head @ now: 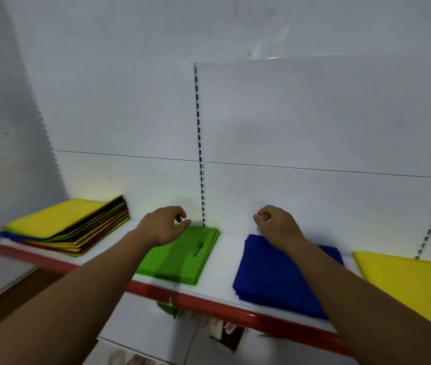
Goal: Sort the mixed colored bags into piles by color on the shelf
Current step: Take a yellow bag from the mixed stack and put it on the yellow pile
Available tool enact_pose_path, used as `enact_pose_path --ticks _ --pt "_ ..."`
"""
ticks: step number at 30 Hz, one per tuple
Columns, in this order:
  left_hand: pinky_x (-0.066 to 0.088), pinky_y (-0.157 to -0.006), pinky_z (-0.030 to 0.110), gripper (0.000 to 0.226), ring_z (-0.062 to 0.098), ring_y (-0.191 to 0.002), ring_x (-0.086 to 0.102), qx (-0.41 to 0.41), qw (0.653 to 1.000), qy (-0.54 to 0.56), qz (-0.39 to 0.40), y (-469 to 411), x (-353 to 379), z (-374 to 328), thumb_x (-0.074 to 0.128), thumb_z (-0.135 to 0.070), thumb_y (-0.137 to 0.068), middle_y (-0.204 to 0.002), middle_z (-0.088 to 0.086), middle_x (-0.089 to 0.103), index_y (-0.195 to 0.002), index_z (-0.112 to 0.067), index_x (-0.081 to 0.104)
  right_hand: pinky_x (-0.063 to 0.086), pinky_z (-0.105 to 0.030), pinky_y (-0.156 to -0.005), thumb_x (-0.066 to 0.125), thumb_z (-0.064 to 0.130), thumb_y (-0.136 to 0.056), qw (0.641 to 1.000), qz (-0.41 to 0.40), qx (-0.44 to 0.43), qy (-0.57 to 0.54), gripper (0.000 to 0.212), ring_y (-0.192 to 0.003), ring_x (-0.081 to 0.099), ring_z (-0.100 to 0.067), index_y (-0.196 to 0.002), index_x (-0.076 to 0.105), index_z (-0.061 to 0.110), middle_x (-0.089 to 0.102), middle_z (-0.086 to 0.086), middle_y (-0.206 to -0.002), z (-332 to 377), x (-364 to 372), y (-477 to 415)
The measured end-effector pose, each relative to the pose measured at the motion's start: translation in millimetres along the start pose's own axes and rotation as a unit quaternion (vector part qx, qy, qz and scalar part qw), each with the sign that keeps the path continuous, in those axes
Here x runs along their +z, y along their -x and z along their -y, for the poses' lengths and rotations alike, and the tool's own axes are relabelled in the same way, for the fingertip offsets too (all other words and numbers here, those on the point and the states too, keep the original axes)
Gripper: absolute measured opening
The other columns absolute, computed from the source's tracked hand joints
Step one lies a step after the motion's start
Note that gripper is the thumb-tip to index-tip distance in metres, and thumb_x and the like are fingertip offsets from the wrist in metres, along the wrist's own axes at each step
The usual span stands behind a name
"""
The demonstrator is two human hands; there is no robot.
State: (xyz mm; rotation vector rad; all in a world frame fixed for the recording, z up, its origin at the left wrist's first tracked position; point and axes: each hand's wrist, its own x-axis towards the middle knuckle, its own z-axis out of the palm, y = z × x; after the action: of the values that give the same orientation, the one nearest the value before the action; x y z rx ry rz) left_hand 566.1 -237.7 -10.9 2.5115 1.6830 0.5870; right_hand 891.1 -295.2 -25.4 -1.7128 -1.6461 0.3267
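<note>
A mixed stack of bags (72, 227), topped by a yellow one, lies at the left end of the white shelf (224, 248). A green pile (182, 256) lies in the middle, a blue pile (275, 275) to its right, and a yellow pile (414, 280) at the far right. My left hand (167, 225) hovers over the far left corner of the green pile, fingers loosely curled, holding nothing. My right hand (275, 225) hangs over the far edge of the blue pile, fingers loosely curled and holding nothing.
The shelf has a red front edge (209, 304) and a white back panel with a slotted upright (199, 154) behind the green pile. A white side wall (3, 127) closes the left end. A lower shelf shows below.
</note>
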Motion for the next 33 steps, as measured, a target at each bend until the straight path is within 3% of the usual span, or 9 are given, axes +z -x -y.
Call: enact_pose_path --ticks 5,13,20,26,33 --pt "0.050 -0.085 0.034 0.041 0.014 -0.108 0.061 -0.061 0.995 -0.074 -0.041 69 -54 102 0.049 -0.062 -0.093 -0.117 -0.012 0.064 -0.119 -0.032 0.061 0.050 -0.037 -0.089 0.060 0.045 -0.094 0.990 0.039 -0.131 0.044 0.029 -0.093 0.062 -0.014 -0.113 0.066 0.024 0.064 0.007 -0.106 95 79 0" --pt "0.054 -0.081 0.034 0.040 0.014 -0.097 0.066 -0.194 0.976 -0.061 -0.074 189 -134 289 0.050 -0.062 -0.089 -0.108 -0.009 0.070 -0.109 -0.030 0.062 0.047 -0.039 -0.095 0.051 0.051 -0.095 0.959 0.107 -0.246 0.092 0.033 -0.105 0.061 -0.016 -0.117 0.063 0.030 0.064 0.009 -0.113 276 235 13" --pt "0.055 -0.080 0.034 0.037 0.006 -0.090 0.060 -0.269 0.957 -0.066 -0.082 274 -179 436 0.042 -0.066 -0.095 -0.107 -0.016 0.064 -0.114 -0.038 0.057 0.048 -0.036 -0.088 0.049 0.051 -0.094 0.938 0.120 -0.301 0.120 0.033 -0.105 0.061 -0.022 -0.112 0.064 0.027 0.063 0.004 -0.108 407 366 20" --pt "0.054 -0.078 0.032 0.036 0.001 -0.086 0.058 -0.299 0.947 -0.066 -0.097 309 -198 520 0.040 -0.066 -0.096 -0.104 -0.019 0.062 -0.112 -0.039 0.058 0.042 -0.038 -0.092 0.047 0.048 -0.096 0.937 0.135 -0.293 0.133 0.033 -0.109 0.057 -0.022 -0.116 0.063 0.028 0.063 0.003 -0.112 460 441 16" --pt "0.052 -0.078 0.030 0.029 0.001 -0.086 0.058 -0.316 0.943 -0.043 -0.098 281 -185 567 0.045 -0.058 -0.098 -0.105 -0.018 0.062 -0.111 -0.037 0.060 0.043 -0.036 -0.092 0.051 0.049 -0.096 0.949 0.137 -0.264 0.109 0.033 -0.112 0.058 -0.020 -0.117 0.065 0.027 0.064 0.004 -0.115 462 484 -41"
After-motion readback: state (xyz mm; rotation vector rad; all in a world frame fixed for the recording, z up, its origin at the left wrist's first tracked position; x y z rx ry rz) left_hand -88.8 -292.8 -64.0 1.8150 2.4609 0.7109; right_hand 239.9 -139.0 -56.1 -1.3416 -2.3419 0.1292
